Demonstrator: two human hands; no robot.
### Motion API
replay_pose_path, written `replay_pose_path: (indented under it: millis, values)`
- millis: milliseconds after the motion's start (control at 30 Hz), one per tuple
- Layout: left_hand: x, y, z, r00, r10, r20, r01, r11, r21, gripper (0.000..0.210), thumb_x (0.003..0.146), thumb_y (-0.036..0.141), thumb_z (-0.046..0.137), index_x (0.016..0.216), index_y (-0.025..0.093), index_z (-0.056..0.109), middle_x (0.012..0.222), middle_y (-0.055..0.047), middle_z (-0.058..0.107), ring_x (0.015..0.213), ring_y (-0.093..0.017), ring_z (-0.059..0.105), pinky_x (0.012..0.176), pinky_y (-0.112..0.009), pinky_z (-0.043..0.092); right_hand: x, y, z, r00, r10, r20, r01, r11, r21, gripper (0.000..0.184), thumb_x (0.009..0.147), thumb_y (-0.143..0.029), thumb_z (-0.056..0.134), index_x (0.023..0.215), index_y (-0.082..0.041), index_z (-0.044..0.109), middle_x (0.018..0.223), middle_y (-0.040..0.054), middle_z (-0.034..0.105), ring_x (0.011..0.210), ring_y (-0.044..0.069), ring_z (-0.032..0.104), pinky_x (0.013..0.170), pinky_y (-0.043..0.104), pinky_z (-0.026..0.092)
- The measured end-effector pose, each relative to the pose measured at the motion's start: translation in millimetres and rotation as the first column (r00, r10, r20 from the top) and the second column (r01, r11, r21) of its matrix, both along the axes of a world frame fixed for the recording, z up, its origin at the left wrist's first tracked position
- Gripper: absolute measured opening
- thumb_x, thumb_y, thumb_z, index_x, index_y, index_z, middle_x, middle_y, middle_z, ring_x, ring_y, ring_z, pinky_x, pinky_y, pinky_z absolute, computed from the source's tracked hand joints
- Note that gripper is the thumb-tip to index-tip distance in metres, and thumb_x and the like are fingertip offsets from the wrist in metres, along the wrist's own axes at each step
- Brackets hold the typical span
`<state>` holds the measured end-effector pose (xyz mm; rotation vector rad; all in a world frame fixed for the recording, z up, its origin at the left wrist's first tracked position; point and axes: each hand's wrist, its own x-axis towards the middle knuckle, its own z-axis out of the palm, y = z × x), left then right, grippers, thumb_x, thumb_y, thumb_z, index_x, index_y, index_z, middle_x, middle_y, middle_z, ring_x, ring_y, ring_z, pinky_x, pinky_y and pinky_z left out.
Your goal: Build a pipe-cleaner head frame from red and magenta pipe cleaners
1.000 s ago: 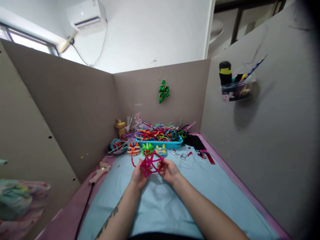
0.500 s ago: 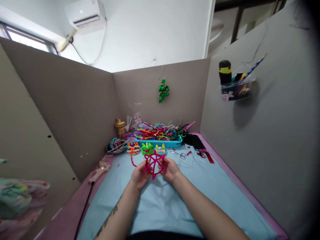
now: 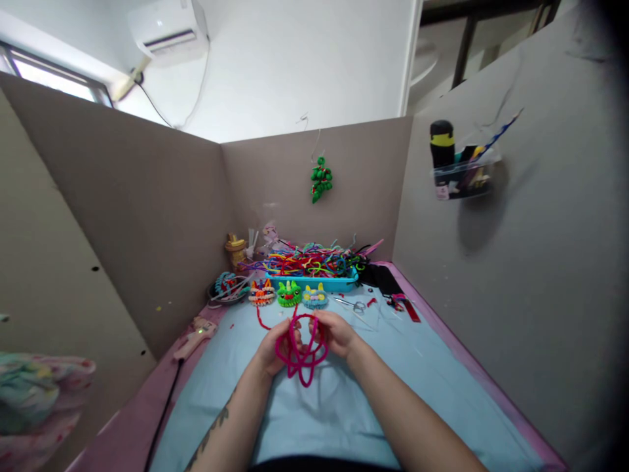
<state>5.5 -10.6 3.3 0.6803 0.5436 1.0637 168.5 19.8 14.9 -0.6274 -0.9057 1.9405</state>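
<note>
Left hand [image 3: 274,347] and right hand [image 3: 338,333] hold a looped magenta wire form [image 3: 301,362] between them, fingers curled in on its two sides, its lower loops hanging over the blue-covered desk [image 3: 422,393]. Just beyond it sit three small fuzzy faces: orange [image 3: 261,294], green [image 3: 289,294] and blue [image 3: 314,298]. Behind these, a blue tray [image 3: 334,286] overflows with coloured stems [image 3: 309,261]; scissors [image 3: 360,307] lie to the right, a pink glue gun [image 3: 196,334] to the left.

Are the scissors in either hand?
No, the scissors lie on the blue cloth, and the left hand and right hand hold the magenta loops.
</note>
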Motion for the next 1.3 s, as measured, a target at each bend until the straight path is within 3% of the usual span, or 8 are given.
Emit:
replay_pose_path:
  millis: [300,500,567,667,767,900,1100,1300]
  values:
    - [1.3,1.7,1.4,0.995,0.048,-0.089,-0.042,0.997,0.069,0.021,0.077,0.032,0.064,0.073,0.013,0.056,0.057,0.001,0.056,0.046,-0.008,0.049,0.051,-0.022,0.042,6.1,-2.7,7.7,0.98,-0.002,0.2,-0.036,0.981,0.189,0.032,0.062,-0.04,0.069,0.055,-0.017,0.048,0.044,-0.0049,0.047,0.039,0.006,0.037,0.042,0.021,0.024]
    - [2.3,-15.0,40.7,0.907,0.112,-0.406,-0.019,0.974,0.225,0.026,0.073,0.033,0.066,0.062,0.014,0.051,0.05,0.005,0.044,0.044,-0.006,0.037,0.046,-0.018,0.029,14.1,-1.9,13.1,0.961,-0.095,0.261,-0.041,0.882,0.47,0.036,0.074,-0.048,0.06,0.06,-0.015,0.057,0.057,0.0005,0.055,0.053,0.01,0.047,0.052,0.023,0.034]
    - [3.5,-22.8,60.7,0.816,0.281,-0.505,-0.084,0.922,0.378,0.025,0.073,0.035,0.064,0.063,0.015,0.052,0.052,0.005,0.044,0.048,-0.007,0.038,0.049,-0.019,0.03,19.1,-1.8,16.9,0.939,-0.285,0.194,0.123,0.802,0.584,0.035,0.08,-0.049,0.054,0.072,-0.016,0.063,0.074,0.0047,0.061,0.07,0.015,0.055,0.064,0.027,0.041]
    - [4.4,-30.8,82.0,0.561,0.59,-0.581,-0.129,0.755,0.643,0.019,0.078,0.033,0.059,0.069,0.016,0.058,0.06,0.002,0.053,0.057,-0.011,0.045,0.055,-0.021,0.034,27.4,-6.5,26.6,0.812,-0.579,0.074,0.325,0.554,0.766,0.028,0.087,-0.042,0.047,0.087,-0.02,0.064,0.092,0.0066,0.062,0.09,0.019,0.055,0.08,0.033,0.042]
    - [4.1,-31.3,84.8,0.35,0.769,-0.535,-0.067,0.59,0.805,0.01,0.078,0.026,0.058,0.075,0.019,0.064,0.071,-0.001,0.062,0.067,-0.015,0.051,0.064,-0.023,0.037,30.3,-16.5,36.7,0.703,-0.71,0.036,0.218,0.263,0.94,0.016,0.083,-0.029,0.056,0.095,-0.022,0.064,0.096,0.0064,0.062,0.097,0.021,0.053,0.09,0.039,0.04]
    - [6.9,-26.7,73.3,0.374,0.769,-0.518,-0.036,0.57,0.821,0.009,0.078,0.022,0.059,0.078,0.021,0.068,0.075,-0.003,0.065,0.073,-0.018,0.055,0.07,-0.025,0.038,22.6,-27.3,40.4,0.597,-0.802,-0.006,0.024,0.01,1.0,0.023,0.079,-0.015,0.057,0.099,-0.025,0.063,0.098,0.0053,0.062,0.101,0.022,0.051,0.092,0.043,0.039]
    - [21.6,-31.2,73.4,0.445,0.715,-0.54,-0.099,0.638,0.764,0.008,0.077,0.02,0.058,0.074,0.019,0.066,0.074,-0.002,0.065,0.073,-0.017,0.056,0.069,-0.024,0.04,16.5,-31.5,34.6,0.532,-0.846,-0.021,-0.055,-0.059,0.997,0.019,0.08,-0.013,0.056,0.092,-0.025,0.063,0.095,0.0036,0.063,0.102,0.021,0.049,0.093,0.043,0.038]
    - [24.3,-32.5,71.7,0.439,0.72,-0.538,-0.062,0.622,0.781,0.008,0.078,0.019,0.056,0.077,0.019,0.064,0.075,-0.001,0.063,0.074,-0.017,0.055,0.07,-0.024,0.04,18.7,-31.9,33.4,0.497,-0.867,-0.041,-0.089,-0.098,0.991,0.016,0.082,-0.013,0.055,0.091,-0.024,0.062,0.091,0.003,0.064,0.097,0.02,0.049,0.091,0.04,0.037]
